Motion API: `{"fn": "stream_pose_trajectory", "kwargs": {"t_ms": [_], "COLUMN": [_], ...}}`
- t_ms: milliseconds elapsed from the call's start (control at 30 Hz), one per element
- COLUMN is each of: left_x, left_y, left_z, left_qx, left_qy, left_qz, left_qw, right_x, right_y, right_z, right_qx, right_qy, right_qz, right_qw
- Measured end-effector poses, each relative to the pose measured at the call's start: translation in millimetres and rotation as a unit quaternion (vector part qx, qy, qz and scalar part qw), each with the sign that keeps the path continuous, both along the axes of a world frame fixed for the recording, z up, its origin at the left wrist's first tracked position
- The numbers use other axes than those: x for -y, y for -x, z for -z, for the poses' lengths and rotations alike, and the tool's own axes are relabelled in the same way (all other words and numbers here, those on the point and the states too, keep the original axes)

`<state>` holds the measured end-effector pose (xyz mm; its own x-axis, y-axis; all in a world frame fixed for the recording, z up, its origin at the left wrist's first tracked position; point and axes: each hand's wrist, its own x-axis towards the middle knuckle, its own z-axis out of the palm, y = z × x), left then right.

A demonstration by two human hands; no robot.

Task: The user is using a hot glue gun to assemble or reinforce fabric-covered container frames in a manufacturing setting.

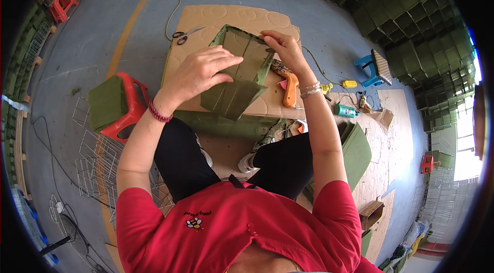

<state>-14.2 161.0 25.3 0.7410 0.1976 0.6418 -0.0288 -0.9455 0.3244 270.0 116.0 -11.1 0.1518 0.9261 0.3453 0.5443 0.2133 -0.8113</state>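
In front of me a green fabric box (234, 97) is tilted over a cardboard-covered work surface (198, 15), its brownish inner panels and dark rim facing up. My right hand (286, 52) pinches the rim at the box's far right corner. Across the box's left side reaches my left hand (206, 69), fingers stretched out and thumb apart; whether it touches the fabric I cannot tell. An orange-handled glue gun (290, 91) lies just right of the box. Black-handled scissors (181, 37) rest at the surface's far left edge.
A red stool (135, 103) with green panels (108, 103) stands left, beside wire frames (98, 165). On the right are a teal bottle (346, 111), more green panels (355, 152) and a blue stool (366, 69). Stacked green boxes (406, 10) fill the far right; a cable (177, 2) crosses the floor.
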Motion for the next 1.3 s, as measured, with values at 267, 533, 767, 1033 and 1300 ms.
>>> {"fn": "stream_pose_trajectory", "kwargs": {"t_ms": [267, 533, 767, 1033, 1300], "left_x": [13.2, -40.4, -9.9, 35.6, 3.0], "left_y": [7.7, -36.5, -31.1, 0.5, -22.9], "left_z": [20.3, 0.9, 29.1, 46.5, 27.5], "left_qx": [0.002, 0.092, 0.097, 0.094, 0.018], "left_qy": [-0.014, 0.031, -0.116, -0.087, -0.014], "left_qz": [-0.030, -0.056, -0.081, -0.124, -0.129], "left_qw": [0.999, 0.994, 0.985, 0.984, 0.991], "right_x": [74.2, 78.6, 86.3, 111.0, 128.7], "right_y": [-81.9, -95.7, -113.9, -91.5, -78.3], "right_z": [116.2, 160.2, 139.2, 37.6, 12.6], "right_qx": [0.303, 0.254, -0.272, -0.562, -0.576], "right_qy": [0.320, 0.371, 0.152, -0.101, -0.124], "right_qz": [0.257, 0.248, 0.222, -0.089, -0.133], "right_qw": [0.860, 0.858, 0.924, 0.816, 0.797]}}
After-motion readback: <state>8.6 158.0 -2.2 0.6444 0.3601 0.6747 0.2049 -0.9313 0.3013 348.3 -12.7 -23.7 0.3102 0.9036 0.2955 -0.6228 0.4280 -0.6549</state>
